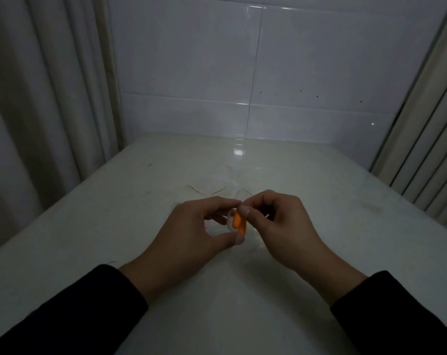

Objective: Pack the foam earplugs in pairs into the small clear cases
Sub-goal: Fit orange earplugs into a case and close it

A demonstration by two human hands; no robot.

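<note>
fingers (244, 210) of both hands pinched on clear case (230, 222) with orange earplugs (239, 222) | over glossy pale table (319, 201) | white tiled wall (243, 73), curtains (38, 98) at sides | dim

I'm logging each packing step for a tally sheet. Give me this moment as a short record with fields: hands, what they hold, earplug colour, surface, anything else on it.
left hand: pinches the small clear case between thumb and fingers
right hand: fingertips on the earplugs at the case
earplugs: orange, two seem visible, at the case
case state: cannot tell whether open or shut
surface: pale table
else: thin strands lie behind the hands
</note>
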